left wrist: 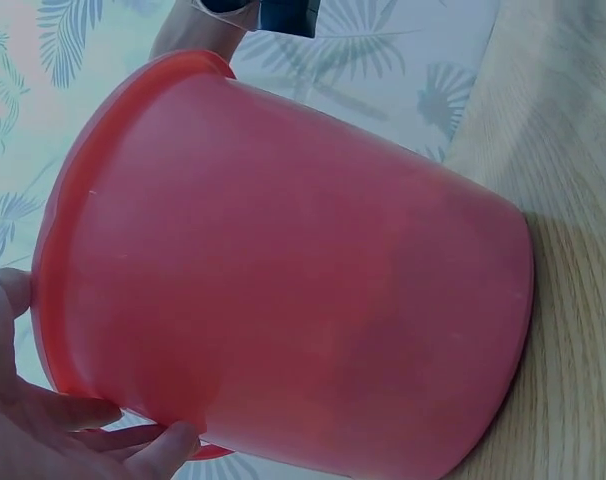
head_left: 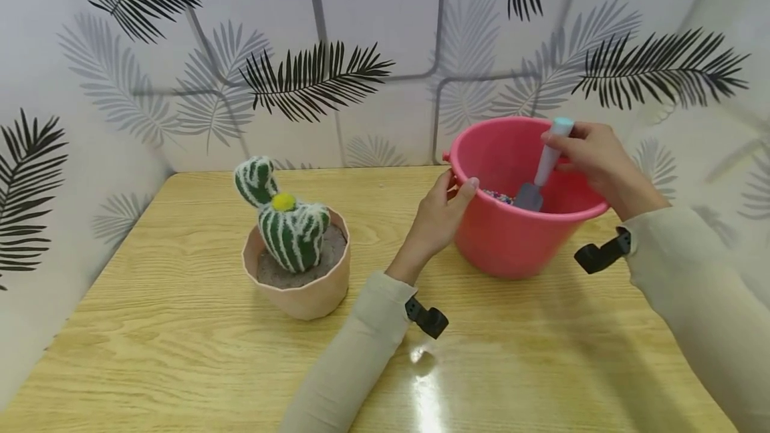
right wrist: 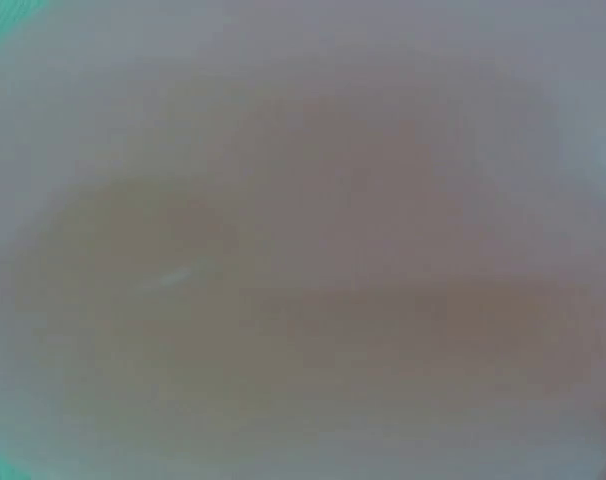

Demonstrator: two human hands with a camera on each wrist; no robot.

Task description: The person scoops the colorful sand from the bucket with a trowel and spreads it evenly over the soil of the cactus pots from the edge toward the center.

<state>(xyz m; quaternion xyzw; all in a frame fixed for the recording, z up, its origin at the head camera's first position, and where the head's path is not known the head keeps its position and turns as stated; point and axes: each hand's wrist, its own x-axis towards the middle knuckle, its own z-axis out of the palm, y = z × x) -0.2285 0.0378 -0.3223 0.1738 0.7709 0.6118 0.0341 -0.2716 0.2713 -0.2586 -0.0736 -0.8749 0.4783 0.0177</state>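
A pink bucket (head_left: 511, 239) stands on the table at the right in the head view. My left hand (head_left: 434, 220) grips its rim at the near left, thumb over the top edge and fingers against the outer wall. The left wrist view shows those fingers (left wrist: 43, 420) beside the bucket's side (left wrist: 283, 260). Over the bucket, my right hand (head_left: 604, 160) holds a small trowel (head_left: 547, 162) by its pale handle. The grey blade points down inside, next to small multicoloured beads (head_left: 499, 198). Everything is blurred in the right wrist view.
Left of the bucket, a knitted green-and-white cactus (head_left: 291, 236) with a yellow top sits in a peach pot (head_left: 309, 296). Behind the wooden table (head_left: 168, 339) rises a wall with a leaf pattern (head_left: 385, 112).
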